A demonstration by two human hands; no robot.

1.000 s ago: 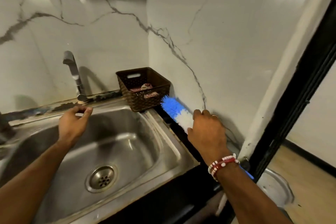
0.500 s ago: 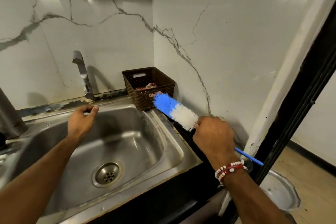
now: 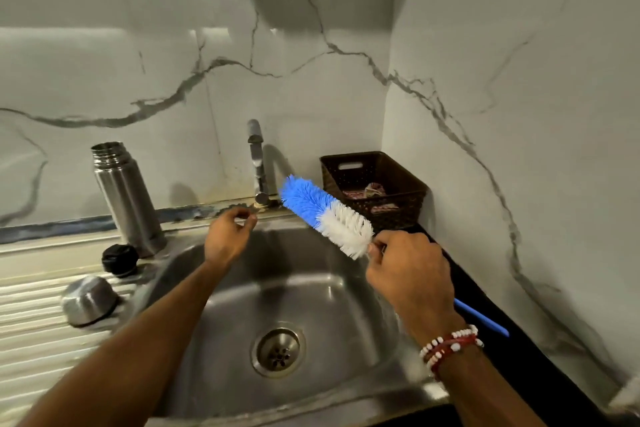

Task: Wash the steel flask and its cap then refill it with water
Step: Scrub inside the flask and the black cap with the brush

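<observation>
The steel flask (image 3: pixel 126 198) stands upright and uncapped on the sink's left ledge by the wall. A black inner cap (image 3: pixel 119 258) lies in front of it, and a steel cup lid (image 3: pixel 89 300) rests upside down on the ridged drainboard. My right hand (image 3: pixel 410 276) grips the handle of a blue-and-white bottle brush (image 3: pixel 327 215), bristles pointing up-left over the basin. My left hand (image 3: pixel 228 236) hovers over the basin's back edge near the tap base, fingers loosely curled, holding nothing.
A steel tap (image 3: pixel 258 163) rises behind the sink basin (image 3: pixel 311 291) with its drain (image 3: pixel 278 352). A brown plastic basket (image 3: pixel 375 189) sits in the back right corner. Marble walls close in behind and on the right; a black counter strip runs along the right.
The view has swung left, bringing the flask and its caps into sight. My right hand has carried the brush leftward from the basket to over the basin. My left hand stays near the tap.
</observation>
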